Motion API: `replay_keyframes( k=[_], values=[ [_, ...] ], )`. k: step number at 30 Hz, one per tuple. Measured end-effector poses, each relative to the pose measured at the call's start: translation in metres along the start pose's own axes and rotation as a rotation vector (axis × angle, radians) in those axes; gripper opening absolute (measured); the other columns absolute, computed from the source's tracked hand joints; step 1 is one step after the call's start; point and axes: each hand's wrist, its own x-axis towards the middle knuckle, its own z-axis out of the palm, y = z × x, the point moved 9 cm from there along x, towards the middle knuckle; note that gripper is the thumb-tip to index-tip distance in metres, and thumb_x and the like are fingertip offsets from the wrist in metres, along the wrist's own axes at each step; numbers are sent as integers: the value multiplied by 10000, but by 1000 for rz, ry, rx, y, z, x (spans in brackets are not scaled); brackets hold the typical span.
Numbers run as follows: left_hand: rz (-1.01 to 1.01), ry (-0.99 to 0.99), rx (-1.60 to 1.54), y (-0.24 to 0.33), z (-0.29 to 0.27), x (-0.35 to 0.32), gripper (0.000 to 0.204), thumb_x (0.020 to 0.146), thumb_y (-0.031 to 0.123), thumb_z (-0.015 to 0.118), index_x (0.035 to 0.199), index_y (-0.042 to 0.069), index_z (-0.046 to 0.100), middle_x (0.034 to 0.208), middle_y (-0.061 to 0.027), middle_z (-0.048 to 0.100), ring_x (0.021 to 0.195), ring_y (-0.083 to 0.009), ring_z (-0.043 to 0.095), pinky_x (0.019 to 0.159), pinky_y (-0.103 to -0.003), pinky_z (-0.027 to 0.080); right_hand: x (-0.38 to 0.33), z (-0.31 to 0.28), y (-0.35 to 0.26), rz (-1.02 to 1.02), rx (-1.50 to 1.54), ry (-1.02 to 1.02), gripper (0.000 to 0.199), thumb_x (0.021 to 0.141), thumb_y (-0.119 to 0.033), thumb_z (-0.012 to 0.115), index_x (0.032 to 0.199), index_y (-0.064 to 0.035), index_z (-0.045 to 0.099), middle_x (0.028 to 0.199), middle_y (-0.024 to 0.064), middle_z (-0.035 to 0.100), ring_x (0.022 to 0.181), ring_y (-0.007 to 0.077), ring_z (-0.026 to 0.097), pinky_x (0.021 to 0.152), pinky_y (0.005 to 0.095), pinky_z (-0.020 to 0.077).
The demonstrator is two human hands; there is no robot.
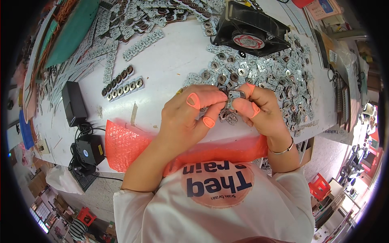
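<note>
1. Closest to you, your two bare arms come up from the bottom, and your white shirt sleeves end near the elbows.
2. A silver bracelet (pixel 283 150) sits on your right wrist.
3. A sheet of orange bubble wrap (pixel 125 148) lies at the near edge of the white table (pixel 174 56), under your arms.
4. Your left hand (pixel 190 115) and your right hand (pixel 259 109) meet over the table, just past the bubble wrap.
5. Orange rubber caps (pixel 193 100) cover some of your fingertips on both hands.
6. You pinch a small metal piece (pixel 234 95) between the two hands. It sits right in the middle, where your fingertips come together. Your left fingers hold its left side and your right thumb and finger hold its right side.
7. Both hands are curled in and closed on that piece, not spread out.
8. A few loose metal parts (pixel 231 117) lie on the table just under your hands.
9. To your left sit a black box (pixel 74 103) and a black plug block (pixel 89 150) with wires.
10. A bit farther left of your hands lie short strips of round parts (pixel 121 85).
11. Past your hands, a big heap of small metal pieces (pixel 279 73) spreads to the right.
12. Farther back stands a black fan (pixel 251 28).
13. At the far left lies a green sheet (pixel 75 28).
</note>
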Motion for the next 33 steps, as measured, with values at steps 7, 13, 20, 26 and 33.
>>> replay_keyframes(
  k=[7,13,20,26,33],
  values=[
    [-66,13,-97,-4,-6,1,229,739,-56,699,945,2,619,900,-114,648,844,-216,635,765,-302,504,-1,5,1,54,178,-1,227,900,-189,614,741,-43,545,552,-28,504,427,35,435,388,192,314],
    [10,-45,-69,-2,4,0,228,771,-69,662,983,3,616,934,-116,642,855,-199,623,754,-287,503,0,-1,1,14,171,89,261,913,-194,594,717,-44,509,509,-17,487,416,40,435,394,192,333],
    [-166,72,-205,-18,-14,2,206,785,-16,674,986,18,643,953,-107,638,873,-185,622,744,-268,499,2,-13,3,76,-63,114,278,922,-175,571,693,-17,566,541,12,542,412,60,467,392,200,343],
    [-546,60,-543,-47,0,-13,192,793,11,686,977,22,634,973,-91,634,898,-171,612,792,-265,481,-1,-21,-32,-292,-594,233,136,830,-100,664,933,-17,695,602,37,601,521,76,538,481,204,400],
    [-264,-131,-302,-35,10,-8,199,820,-39,635,1012,-4,596,990,-82,596,800,-131,602,700,-252,504,-5,-22,-28,-273,-371,217,109,822,-82,666,897,-14,705,657,52,643,530,84,563,485,212,424]
  ],
)
